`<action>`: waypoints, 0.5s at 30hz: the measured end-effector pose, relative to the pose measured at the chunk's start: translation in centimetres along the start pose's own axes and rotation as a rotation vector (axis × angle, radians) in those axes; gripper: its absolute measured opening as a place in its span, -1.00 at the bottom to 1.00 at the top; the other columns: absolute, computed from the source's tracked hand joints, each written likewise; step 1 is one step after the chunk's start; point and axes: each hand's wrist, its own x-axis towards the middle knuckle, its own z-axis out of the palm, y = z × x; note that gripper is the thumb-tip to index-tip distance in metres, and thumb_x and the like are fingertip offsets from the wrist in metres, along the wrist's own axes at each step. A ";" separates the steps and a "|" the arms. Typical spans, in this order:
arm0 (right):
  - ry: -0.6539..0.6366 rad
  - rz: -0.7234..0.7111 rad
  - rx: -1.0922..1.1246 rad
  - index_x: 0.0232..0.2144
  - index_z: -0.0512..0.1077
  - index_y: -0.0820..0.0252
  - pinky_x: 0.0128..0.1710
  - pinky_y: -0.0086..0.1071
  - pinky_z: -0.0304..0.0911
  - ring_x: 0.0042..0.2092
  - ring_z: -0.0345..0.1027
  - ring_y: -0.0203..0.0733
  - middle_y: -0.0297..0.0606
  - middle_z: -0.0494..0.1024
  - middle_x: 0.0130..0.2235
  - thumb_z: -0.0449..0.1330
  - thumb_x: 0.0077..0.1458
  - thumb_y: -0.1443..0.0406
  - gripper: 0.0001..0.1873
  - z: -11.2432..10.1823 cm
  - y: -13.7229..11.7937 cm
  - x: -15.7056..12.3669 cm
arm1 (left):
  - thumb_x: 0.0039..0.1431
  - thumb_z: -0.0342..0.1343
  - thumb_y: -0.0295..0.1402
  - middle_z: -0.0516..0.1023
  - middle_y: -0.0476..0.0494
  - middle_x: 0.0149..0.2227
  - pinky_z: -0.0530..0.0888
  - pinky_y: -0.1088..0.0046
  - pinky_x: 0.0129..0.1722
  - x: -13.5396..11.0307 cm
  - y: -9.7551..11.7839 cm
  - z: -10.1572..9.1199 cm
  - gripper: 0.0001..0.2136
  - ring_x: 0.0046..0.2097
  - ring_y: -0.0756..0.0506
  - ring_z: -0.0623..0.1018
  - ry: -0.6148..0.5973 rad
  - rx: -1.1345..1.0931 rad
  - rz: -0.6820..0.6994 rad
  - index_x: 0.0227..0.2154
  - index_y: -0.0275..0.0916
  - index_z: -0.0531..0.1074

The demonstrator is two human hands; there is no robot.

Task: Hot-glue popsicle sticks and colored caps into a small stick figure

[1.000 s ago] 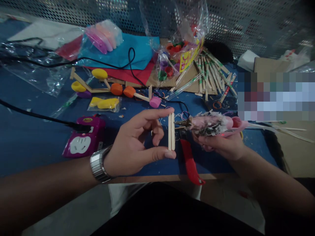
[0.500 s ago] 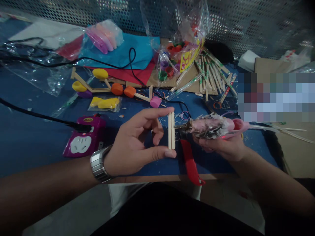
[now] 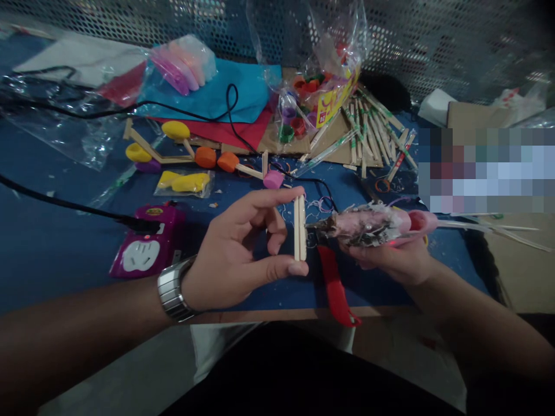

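Observation:
Between thumb and forefinger, my left hand pinches a short pair of wooden sticks, lying side by side and held by their two ends. My right hand is wrapped round a pink hot glue gun, its body crusted with glue and scraps. The gun's nozzle points left and meets the right side of the sticks near mid-length. Clear glue sticks trail from the gun's back end. Below the nozzle, a red-handled tool lies across the table's front edge; its kind is unclear.
A purple power socket box with a plugged-in black cable stands left. Behind are wooden-stick pieces with coloured caps, a yellow packet, blue sheet, a bag of caps and a heap of wrapped sticks. Cardboard lies right.
My left hand and the wooden sticks have shifted very slightly left and up. The glue gun stays nearly in place, its nozzle still at the sticks' side.

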 end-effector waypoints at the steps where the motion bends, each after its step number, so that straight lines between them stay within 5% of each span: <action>1: -0.019 -0.029 0.006 0.05 0.75 -0.11 0.37 -0.28 0.50 0.31 0.58 -0.03 -0.29 0.76 0.17 0.44 0.32 0.29 -0.71 0.0 -0.1 0.1 | 0.06 0.64 -0.36 0.45 0.06 -0.38 0.51 0.50 -0.39 0.0 0.0 0.0 -0.34 -0.41 0.03 0.42 0.003 0.010 0.000 0.24 -0.01 0.59; 15: -0.149 -0.132 0.026 0.12 0.70 0.08 0.35 -0.29 0.50 0.32 0.59 -0.04 -0.21 0.75 0.21 0.37 0.34 0.44 -0.65 -0.2 -0.5 0.6 | 0.01 0.65 -0.26 0.48 0.04 -0.36 0.37 0.36 -0.51 -0.1 0.0 -0.2 -0.28 -0.44 0.00 0.40 0.036 0.062 -0.019 0.28 0.08 0.59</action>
